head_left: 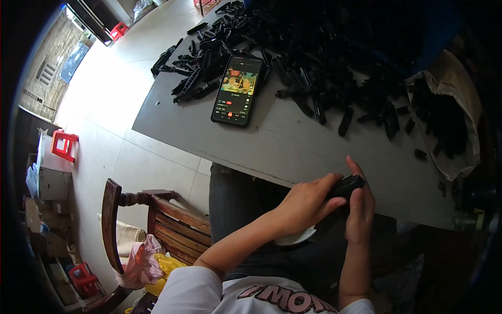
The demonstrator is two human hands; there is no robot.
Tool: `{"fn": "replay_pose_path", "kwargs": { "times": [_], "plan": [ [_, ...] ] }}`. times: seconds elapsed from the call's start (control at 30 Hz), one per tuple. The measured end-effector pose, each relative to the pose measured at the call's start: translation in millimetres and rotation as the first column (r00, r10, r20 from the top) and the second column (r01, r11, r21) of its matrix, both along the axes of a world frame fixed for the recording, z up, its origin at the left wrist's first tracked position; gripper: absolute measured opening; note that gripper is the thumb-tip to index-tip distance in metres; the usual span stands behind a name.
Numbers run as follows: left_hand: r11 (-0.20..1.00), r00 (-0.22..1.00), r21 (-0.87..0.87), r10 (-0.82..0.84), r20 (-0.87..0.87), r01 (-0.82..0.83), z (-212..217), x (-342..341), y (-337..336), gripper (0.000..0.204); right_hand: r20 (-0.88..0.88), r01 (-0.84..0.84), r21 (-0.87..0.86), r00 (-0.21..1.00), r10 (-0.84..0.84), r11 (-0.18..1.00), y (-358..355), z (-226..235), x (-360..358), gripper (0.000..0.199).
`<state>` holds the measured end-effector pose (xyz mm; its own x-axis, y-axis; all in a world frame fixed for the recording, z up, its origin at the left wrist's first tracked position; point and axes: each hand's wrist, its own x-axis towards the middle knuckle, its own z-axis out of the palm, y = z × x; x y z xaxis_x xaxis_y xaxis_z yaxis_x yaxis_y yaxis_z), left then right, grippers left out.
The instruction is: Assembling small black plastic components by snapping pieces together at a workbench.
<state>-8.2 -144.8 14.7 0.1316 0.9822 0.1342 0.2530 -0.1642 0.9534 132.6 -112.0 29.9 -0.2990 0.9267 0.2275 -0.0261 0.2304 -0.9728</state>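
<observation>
Both my hands meet at the near edge of a grey table. My left hand and my right hand are closed together on one small black plastic part, held just over the table's edge above my lap. A large heap of similar black plastic parts covers the far side of the table. A smartphone with a lit screen lies flat on the table, left of the middle, beyond my hands.
An open brown paper sack holding more black parts lies at the right end of the table. A wooden chair with cloth on it stands at my left. Red stools and boxes stand on the tiled floor.
</observation>
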Motion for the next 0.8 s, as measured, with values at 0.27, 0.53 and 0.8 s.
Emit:
{"fn": "replay_pose_path", "kwargs": {
  "times": [0.27, 0.53, 0.8],
  "plan": [
    [0.999, 0.984, -0.038, -0.013, 0.177, 0.020, 5, -5, -9, 0.044, 0.144, -0.008, -0.050, 0.989, 0.015, 0.999, -9, 13, 17, 0.032],
    [0.982, 0.979, -0.004, -0.190, 0.080, 0.191, 8, -19, -19, 0.043, 0.081, -0.057, -0.255, 0.993, 0.080, 0.965, -11, 16, 18, 0.038],
    [0.961, 0.863, 0.003, -0.247, -0.441, 0.276, 11, -40, -17, 0.041, 0.056, -0.089, -0.374, 0.991, 0.118, 0.923, -39, -32, 21, 0.033]
  ]
}}
